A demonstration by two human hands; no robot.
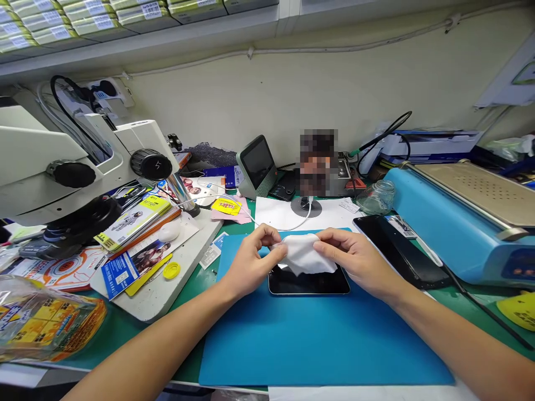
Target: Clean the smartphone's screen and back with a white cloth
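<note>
A white cloth is stretched between my two hands, with its lower edge hanging down. My left hand pinches its left corner between thumb and fingers. At the opposite corner, my right hand grips it the same way. Below the cloth a black-screened phone or small tablet lies flat, its far part hidden by the cloth and hands. Whether the cloth touches the screen I cannot tell. A blue mat lies under the device.
To the left stand a microscope, boxes and a large plastic bottle. On the right are a black screen panel, a glass jar and a blue machine. A small display and a white cable sit behind the mat.
</note>
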